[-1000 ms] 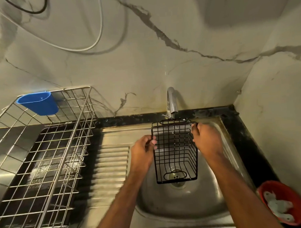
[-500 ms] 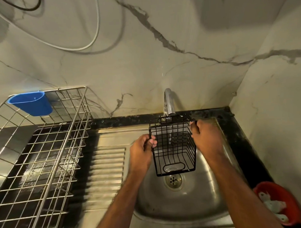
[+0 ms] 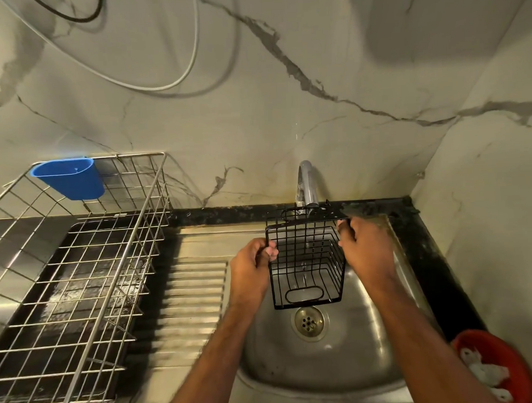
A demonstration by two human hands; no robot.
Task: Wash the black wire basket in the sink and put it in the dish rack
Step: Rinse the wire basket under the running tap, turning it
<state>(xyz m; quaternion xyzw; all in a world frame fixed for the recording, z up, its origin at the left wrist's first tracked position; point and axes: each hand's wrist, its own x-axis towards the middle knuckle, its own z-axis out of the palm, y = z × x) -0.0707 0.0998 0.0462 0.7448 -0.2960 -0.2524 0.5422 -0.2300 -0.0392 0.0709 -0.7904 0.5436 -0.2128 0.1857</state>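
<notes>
The person holds the black wire basket (image 3: 306, 260) over the sink (image 3: 339, 358), just under the faucet (image 3: 306, 185) at 12 o'clock. The left hand (image 3: 252, 268) pinches its left rim; the right hand (image 3: 366, 249) curls round its right rim. A thin stream seems to run through it, so rinsing looks underway. The dish rack (image 3: 80, 268), at 9 o'clock on the counter, awaits it.
</notes>
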